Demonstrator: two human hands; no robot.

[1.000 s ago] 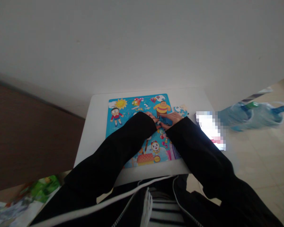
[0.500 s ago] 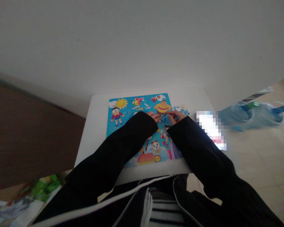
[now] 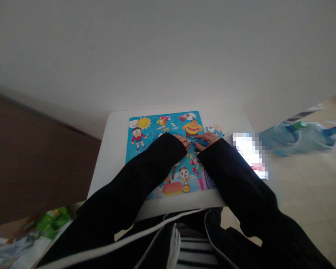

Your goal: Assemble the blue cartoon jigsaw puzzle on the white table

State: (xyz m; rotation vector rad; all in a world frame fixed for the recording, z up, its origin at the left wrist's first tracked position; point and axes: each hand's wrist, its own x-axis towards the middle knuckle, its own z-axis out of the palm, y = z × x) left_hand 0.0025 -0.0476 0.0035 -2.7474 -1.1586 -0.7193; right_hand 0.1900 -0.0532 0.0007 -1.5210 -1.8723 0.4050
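Note:
A colourful cartoon jigsaw puzzle [image 3: 140, 149] on a blue board lies on the small white table. Over its upper right part, my right hand [image 3: 208, 139] has its thumb and index finger at a small blue puzzle piece [image 3: 193, 139]. The fingers of my left hand [image 3: 184, 141] are bent together at that piece's left side, their tips low on the board. My dark sleeves cover much of the puzzle's middle, and the exact edges of the piece are too small to make out.
Loose puzzle pieces [image 3: 215, 130] lie right of the board. A lit, blurred-out screen [image 3: 249, 153] rests at the table's right edge. Large clear plastic bottles [image 3: 302, 138] stand on the tiled floor. A wall rises behind the white table [image 3: 103, 160]; a green bag [image 3: 53, 220] is lower left.
My right hand has lowered slightly, its thumb and index finger now closer to the board. My left fingertips have shifted a little to the right towards the piece.

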